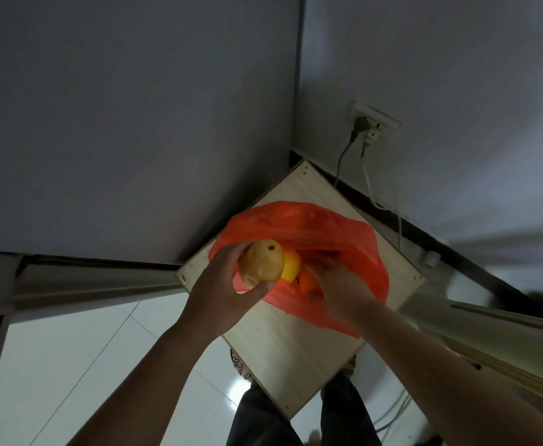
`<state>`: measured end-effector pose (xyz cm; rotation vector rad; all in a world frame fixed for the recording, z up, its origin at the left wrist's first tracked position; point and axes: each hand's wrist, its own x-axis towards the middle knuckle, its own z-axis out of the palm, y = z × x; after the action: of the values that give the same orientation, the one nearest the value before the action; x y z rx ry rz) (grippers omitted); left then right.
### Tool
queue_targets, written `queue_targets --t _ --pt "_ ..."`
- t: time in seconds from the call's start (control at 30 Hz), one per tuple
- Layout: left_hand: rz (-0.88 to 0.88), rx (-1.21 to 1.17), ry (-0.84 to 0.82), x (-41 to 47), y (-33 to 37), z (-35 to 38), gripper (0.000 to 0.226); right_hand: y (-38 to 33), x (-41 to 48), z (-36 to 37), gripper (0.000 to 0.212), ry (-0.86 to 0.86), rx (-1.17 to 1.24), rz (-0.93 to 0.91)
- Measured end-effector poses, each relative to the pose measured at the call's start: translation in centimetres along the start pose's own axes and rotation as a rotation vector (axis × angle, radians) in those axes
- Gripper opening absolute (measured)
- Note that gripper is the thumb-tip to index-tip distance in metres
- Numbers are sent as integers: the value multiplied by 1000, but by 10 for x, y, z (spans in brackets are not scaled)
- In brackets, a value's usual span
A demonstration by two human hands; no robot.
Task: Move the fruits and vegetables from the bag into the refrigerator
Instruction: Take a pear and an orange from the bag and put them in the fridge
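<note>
Gripping a potato point(261, 261) in my left hand point(222, 284), fingers curled round it, I hold it above the orange bag point(312, 226) at its left edge. That leaves the mouth free. My right hand point(337, 288) reaches inside beside a yellow fruit point(291, 267) and an orange fruit point(308, 281); blur hides whether it grips. The bag sits on a small table point(289, 349) tucked into a wall corner, so I judge the free way out is leftward, over the floor point(70, 365).
</note>
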<state>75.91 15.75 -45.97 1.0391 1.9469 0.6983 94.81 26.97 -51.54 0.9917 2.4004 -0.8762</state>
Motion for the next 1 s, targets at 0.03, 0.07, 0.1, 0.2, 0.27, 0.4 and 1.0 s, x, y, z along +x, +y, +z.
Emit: queue_targets --t 0.03,0.07,0.1,0.2,0.27,0.4,1.0 --pt "2 3 -7 0 -2 1 72 1 0 1 58 1 5 6" --pt "3 9 -16 0 -3 1 73 2 0 2 59 6 9 2" --pt "4 17 -24 0 -3 2 74 2 -1 2 59 15 11 -11" --pt "8 38 -37 -1 0 2 74 2 -6 1 56 59 32 -38" --pt "13 35 -38 -3 5 -1 73 0 -16 -4 57 123 82 -43" --pt "4 28 -27 -13 27 -15 70 -18 -49 -30 59 270 218 -56" --pt "-66 -278 255 -171 193 -70 49 -92 -207 -168 65 415 967 -111"
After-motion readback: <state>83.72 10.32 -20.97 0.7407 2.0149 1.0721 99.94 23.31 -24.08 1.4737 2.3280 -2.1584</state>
